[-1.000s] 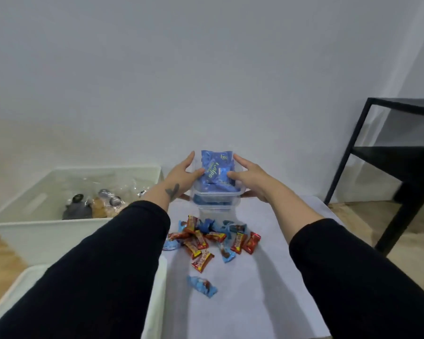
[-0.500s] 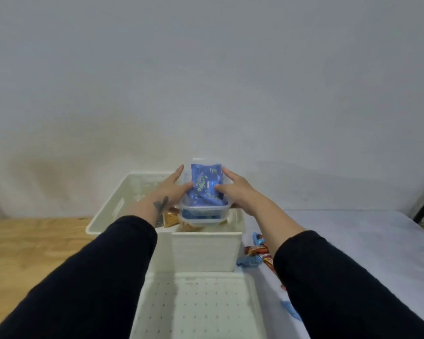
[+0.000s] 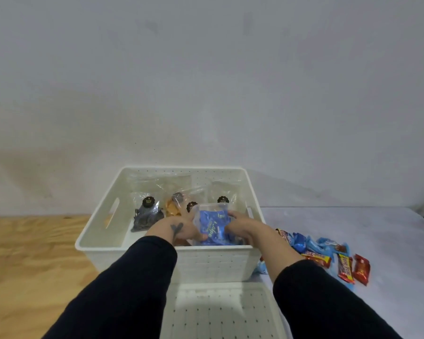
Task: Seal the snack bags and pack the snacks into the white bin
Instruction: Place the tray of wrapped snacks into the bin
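Observation:
A white bin [image 3: 103,243] stands in front of me on the floor. Both my hands reach down into its near right part. My left hand [image 3: 179,228] and my right hand [image 3: 238,225] grip the two sides of a clear plastic container [image 3: 214,227] filled with blue snack packets. The container sits low inside the bin, its bottom hidden by the front wall. Behind it lie clear zip bags [image 3: 147,212] of dark and orange snacks with round black labels.
A second white perforated bin or lid [image 3: 218,311] lies right below me. Several loose red and blue wrapped snacks [image 3: 328,253] lie on the grey sheet [image 3: 365,228] to the right of the bin. Plywood floor [image 3: 30,253] spreads to the left.
My hands carried the clear container from above the grey sheet leftward over the bin and lowered it inside. My view swung left and down with it.

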